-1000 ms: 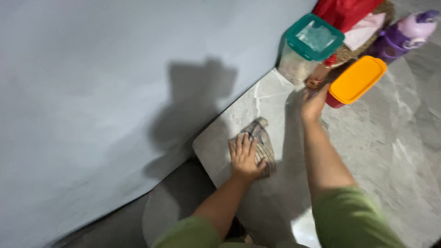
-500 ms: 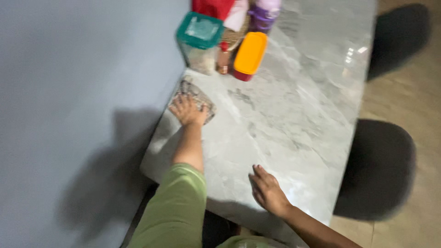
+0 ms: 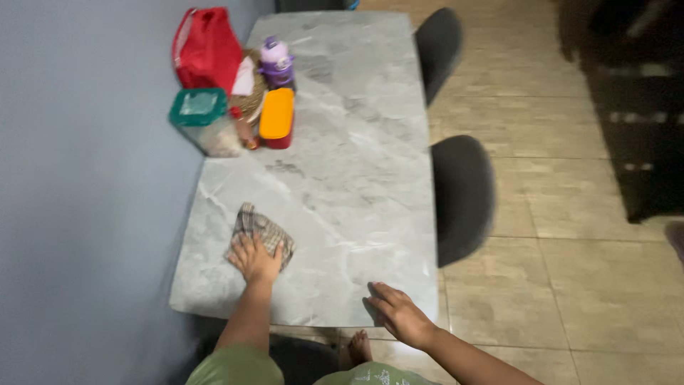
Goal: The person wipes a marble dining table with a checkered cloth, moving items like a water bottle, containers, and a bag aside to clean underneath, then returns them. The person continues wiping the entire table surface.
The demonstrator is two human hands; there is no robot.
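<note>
My left hand (image 3: 254,258) lies flat with spread fingers on a checked cloth (image 3: 261,231), pressing it onto the grey marble table (image 3: 356,171) near the table's near left corner. My right hand (image 3: 396,311) rests open on the table's near edge at the right, holding nothing. Both arms wear green sleeves.
At the table's far left by the grey wall stand a clear tub with a green lid (image 3: 200,120), a red box with an orange lid (image 3: 277,117), a purple bottle (image 3: 275,61), a red bag (image 3: 207,47) and a woven basket. Two dark chairs (image 3: 463,192) stand along the right side on a tiled floor.
The view swung from the wall to the whole table. My left hand slid the cloth back from the containers toward the near left corner. My right hand stays on the near edge.
</note>
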